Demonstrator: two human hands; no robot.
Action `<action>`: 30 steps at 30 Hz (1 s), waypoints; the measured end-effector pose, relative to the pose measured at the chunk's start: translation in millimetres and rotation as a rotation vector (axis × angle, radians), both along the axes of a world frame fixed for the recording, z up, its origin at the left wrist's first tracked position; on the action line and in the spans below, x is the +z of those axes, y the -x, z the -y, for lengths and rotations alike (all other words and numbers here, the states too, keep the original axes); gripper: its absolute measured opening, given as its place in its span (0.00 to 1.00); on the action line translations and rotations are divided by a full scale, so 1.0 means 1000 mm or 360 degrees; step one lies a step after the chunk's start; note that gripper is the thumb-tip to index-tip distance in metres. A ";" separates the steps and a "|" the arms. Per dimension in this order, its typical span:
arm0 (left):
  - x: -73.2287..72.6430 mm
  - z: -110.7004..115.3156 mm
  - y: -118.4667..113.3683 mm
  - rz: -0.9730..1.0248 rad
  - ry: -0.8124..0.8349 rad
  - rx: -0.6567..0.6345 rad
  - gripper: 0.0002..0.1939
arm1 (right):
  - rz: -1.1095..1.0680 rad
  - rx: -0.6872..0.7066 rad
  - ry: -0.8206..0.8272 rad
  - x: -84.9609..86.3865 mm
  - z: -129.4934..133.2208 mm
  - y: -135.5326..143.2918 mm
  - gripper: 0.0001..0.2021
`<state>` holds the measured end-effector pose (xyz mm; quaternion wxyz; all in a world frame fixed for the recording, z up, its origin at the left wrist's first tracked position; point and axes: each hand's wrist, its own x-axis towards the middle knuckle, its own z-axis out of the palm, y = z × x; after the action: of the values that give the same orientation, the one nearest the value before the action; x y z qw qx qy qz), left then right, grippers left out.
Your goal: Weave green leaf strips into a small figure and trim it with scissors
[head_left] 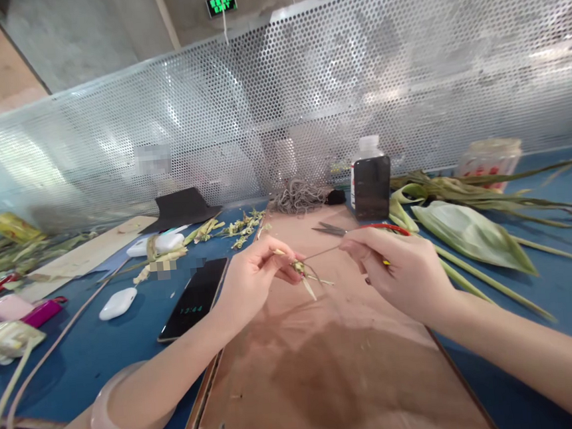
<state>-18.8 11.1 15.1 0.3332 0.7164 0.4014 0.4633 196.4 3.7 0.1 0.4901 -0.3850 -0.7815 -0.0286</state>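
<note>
Above a flat brown board [359,368], the left hand [251,277] pinches a small, knobbly green plant piece [298,267] with pointed pale strips; the right hand [405,264] grips a thin cord [323,252], straight between the 2 hands. At the board's far end sit tangled grey string [297,197], metal scissors [331,230] and a white-capped bottle [369,143]. Right of the board are a broad, smooth leaf [472,231] and a clear jar [508,155], contents too blurred to tell. Left of it lies a glossy, rounded white case [118,304].

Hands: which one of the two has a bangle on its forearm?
The left hand: a pale bangle goes around its forearm, while the visible forearm of the right hand has none.
</note>
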 end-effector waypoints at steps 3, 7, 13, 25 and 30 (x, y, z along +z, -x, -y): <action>0.000 0.002 -0.001 0.0062 0.0027 -0.0058 0.06 | 0.0086 -0.0073 -0.0066 -0.001 -0.005 -0.001 0.12; 0.002 0.004 -0.003 0.0173 0.0147 -0.0190 0.05 | 0.0096 -0.0109 0.0051 -0.005 -0.016 -0.002 0.13; 0.000 0.005 -0.004 0.0340 0.0393 -0.0278 0.06 | 0.0104 -0.0010 0.0104 -0.016 -0.030 0.007 0.08; -0.003 0.002 -0.007 0.0758 0.0702 -0.0227 0.09 | 0.0380 0.0431 -0.0449 -0.014 -0.015 0.012 0.12; -0.002 0.003 -0.008 0.0656 0.0703 -0.0265 0.09 | 0.0366 0.0610 -0.0427 -0.014 -0.013 0.010 0.12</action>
<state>-11.2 7.7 13.2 0.5919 0.5481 0.3562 0.4715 186.1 17.0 -13.5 0.4412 -0.1556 -0.8800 -0.0821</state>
